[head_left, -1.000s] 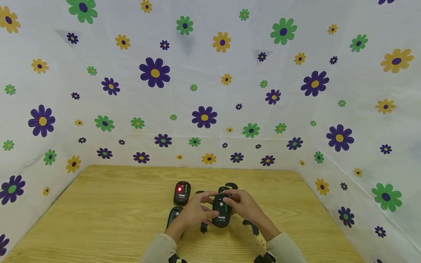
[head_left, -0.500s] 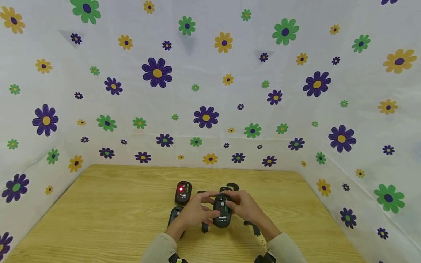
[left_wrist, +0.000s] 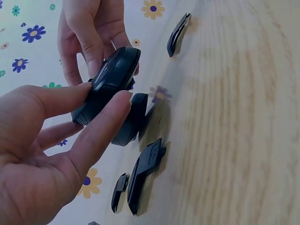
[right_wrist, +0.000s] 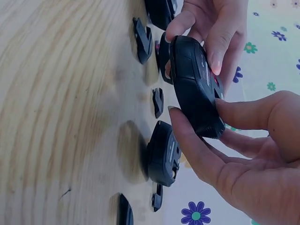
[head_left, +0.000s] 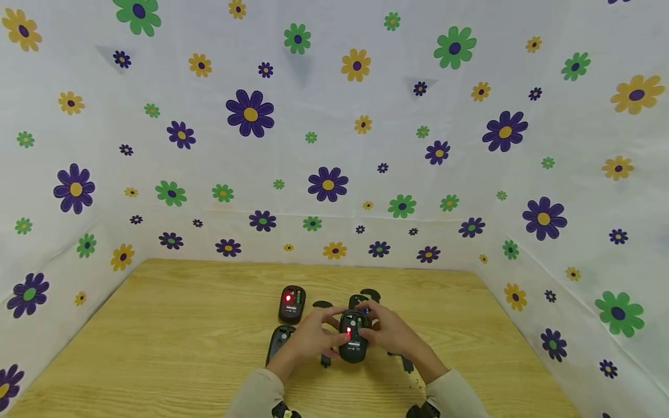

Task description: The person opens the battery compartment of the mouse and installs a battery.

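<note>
A black computer mouse [head_left: 353, 350] is held underside up above the table, with a red light glowing on its base. My left hand [head_left: 311, 339] grips its left side, the thumb lying over the base near the light. On the opposite side my right hand [head_left: 388, 332] holds the mouse, its thumb at the open battery slot. Fingers of both hands pinch the dark body [left_wrist: 112, 77] in the left wrist view. Seen from the right wrist, the mouse [right_wrist: 191, 86] is tilted and apart from the tabletop.
An upturned mouse [head_left: 291, 310] with a lit red light lies at back left, another mouse [head_left: 278, 339] in front of it. A third mouse [head_left: 358, 300] sits behind my hands. Loose black covers [head_left: 326, 360] lie around, one cover [head_left: 407, 364] at right.
A red light has come on under the held mouse. My right thumb has slid down from the top of the battery slot towards its lower edge.
</note>
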A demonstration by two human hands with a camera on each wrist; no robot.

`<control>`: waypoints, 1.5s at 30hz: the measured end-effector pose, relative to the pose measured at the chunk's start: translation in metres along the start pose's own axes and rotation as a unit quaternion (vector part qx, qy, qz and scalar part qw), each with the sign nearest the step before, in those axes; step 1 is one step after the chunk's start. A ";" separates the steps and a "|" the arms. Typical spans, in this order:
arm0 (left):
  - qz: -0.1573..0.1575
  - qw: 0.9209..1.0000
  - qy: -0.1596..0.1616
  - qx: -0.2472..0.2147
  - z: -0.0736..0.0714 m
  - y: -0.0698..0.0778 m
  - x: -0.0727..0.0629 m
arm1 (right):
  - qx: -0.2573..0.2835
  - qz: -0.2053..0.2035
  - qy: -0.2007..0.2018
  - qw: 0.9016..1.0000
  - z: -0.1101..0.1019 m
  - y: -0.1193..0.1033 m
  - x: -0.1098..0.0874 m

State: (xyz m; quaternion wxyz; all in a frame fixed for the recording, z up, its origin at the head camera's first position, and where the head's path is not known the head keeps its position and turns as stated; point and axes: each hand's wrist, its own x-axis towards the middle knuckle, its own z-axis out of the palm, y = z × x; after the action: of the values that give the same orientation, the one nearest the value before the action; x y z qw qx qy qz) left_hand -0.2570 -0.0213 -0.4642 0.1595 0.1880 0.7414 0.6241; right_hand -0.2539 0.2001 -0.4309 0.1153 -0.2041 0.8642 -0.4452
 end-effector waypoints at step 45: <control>-0.079 0.996 -0.009 0.027 0.031 -0.005 0.000 | -0.029 0.079 -0.007 0.996 0.003 0.013 -0.014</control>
State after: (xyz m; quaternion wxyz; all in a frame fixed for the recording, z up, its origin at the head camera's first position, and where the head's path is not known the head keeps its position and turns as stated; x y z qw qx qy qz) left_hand -0.2430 0.0051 -0.4746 0.2095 0.1387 0.7693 0.5874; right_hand -0.2432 0.2106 -0.4431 0.1500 -0.1412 0.8896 -0.4076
